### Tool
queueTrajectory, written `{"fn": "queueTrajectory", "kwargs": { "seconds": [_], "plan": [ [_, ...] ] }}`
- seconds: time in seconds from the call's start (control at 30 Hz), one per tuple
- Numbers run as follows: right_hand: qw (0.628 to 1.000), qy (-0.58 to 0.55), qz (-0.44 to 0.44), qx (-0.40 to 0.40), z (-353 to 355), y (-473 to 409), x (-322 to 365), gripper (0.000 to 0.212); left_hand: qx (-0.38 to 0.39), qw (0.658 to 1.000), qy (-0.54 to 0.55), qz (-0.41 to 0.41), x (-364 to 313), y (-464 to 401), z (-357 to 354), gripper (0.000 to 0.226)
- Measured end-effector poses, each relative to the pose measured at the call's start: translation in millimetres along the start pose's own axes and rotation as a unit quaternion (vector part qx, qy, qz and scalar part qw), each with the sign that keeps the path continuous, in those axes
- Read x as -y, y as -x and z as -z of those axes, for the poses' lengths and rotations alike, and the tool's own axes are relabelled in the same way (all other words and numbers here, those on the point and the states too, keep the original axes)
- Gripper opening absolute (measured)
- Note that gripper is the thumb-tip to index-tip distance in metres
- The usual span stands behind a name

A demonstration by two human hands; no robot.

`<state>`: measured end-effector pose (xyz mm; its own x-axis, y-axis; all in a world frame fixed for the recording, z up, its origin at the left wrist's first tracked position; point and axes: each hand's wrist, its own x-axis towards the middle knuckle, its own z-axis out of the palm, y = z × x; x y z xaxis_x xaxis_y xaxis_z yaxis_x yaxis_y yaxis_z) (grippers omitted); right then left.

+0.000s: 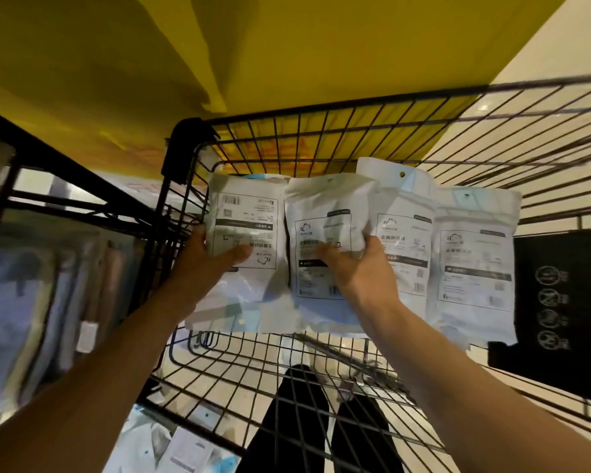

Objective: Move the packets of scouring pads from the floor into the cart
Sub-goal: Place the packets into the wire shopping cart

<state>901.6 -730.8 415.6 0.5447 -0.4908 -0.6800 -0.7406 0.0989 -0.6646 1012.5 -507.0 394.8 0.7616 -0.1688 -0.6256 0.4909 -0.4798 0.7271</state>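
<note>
Packets of scouring pads are being laid side by side inside the black wire cart (355, 131), four white ones showing in a row across its far half. The leftmost packet (249, 230) is being gripped by the left hand (202, 257), thumb lying across its printed face and fingers tucked behind its left edge; its print is turned upside down. The second packet (325, 233) is being pinched by the right hand (359, 268), thumb on the front and fingers curled round its right side. The third packet (403, 240) and the fourth packet (475, 254) are being left untouched just to the right, their edges overlapping. More white packets (181, 448) are being seen through the wire mesh at the lower left, on the floor. Yellow sheeting (219, 46) is being shown beyond the cart's far wall, and a dark shelf rack (65, 186) with blurred goods is standing to the left.
</note>
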Motion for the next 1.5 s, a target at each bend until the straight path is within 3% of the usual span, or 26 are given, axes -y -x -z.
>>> {"fn": "queueTrajectory", "kwargs": {
  "seconds": [0.13,0.3,0.57,0.73,0.87,0.93,1.07,1.2,1.27,1.33,1.43,1.5],
  "plan": [
    [1.0,0.004,0.021,0.001,12.7,31.4,9.9,0.07,-0.03,0.999,-0.006,-0.032,-14.4,25.1,3.2,0.085],
    [0.999,0.033,0.029,-0.008,47.0,103.5,14.8,0.072,0.044,0.99,-0.116,-0.064,-33.1,107.3,8.4,0.101],
    [0.997,0.012,0.046,0.061,116.5,229.2,2.1,0.034,0.084,0.992,-0.074,-0.06,-58.4,255.5,3.5,0.062],
    [0.99,0.01,0.083,0.114,152.2,268.8,-18.0,0.029,0.032,0.998,-0.008,-0.055,-38.6,328.3,5.8,0.064],
    [0.982,0.04,0.099,0.158,173.2,283.7,-25.4,0.025,-0.028,0.998,0.044,-0.037,-8.1,386.9,-5.7,0.105],
    [0.976,0.064,0.104,0.178,180.2,288.3,-25.2,0.025,-0.068,0.994,0.076,-0.031,4.8,417.9,-14.7,0.112],
    [0.956,0.084,0.106,0.26,185.5,299.2,-22.2,0.025,-0.154,0.975,0.156,0.023,37.7,479.3,-29.0,0.096],
    [0.924,0.174,0.126,0.317,165.9,317.3,-17.5,0.02,-0.231,0.947,0.203,0.092,72.9,546.0,-38.4,0.052],
    [0.903,0.219,0.139,0.342,152.7,323.5,-25.8,0.03,-0.265,0.93,0.226,0.116,95.1,581.1,-41.7,0.062],
    [0.897,0.22,0.129,0.361,140.3,329.8,-36.0,0.02,-0.312,0.91,0.244,0.124,121.1,612.1,-49.2,0.078],
    [0.882,0.228,0.143,0.387,117.9,346.6,-50.5,0.017,-0.364,0.893,0.205,0.17,160.5,652.3,-62.3,0.044],
    [0.857,0.265,0.168,0.41,100.7,364.1,-58.5,0.021,-0.382,0.879,0.206,0.197,182.7,676.9,-71.1,0.041]
  ]
}}
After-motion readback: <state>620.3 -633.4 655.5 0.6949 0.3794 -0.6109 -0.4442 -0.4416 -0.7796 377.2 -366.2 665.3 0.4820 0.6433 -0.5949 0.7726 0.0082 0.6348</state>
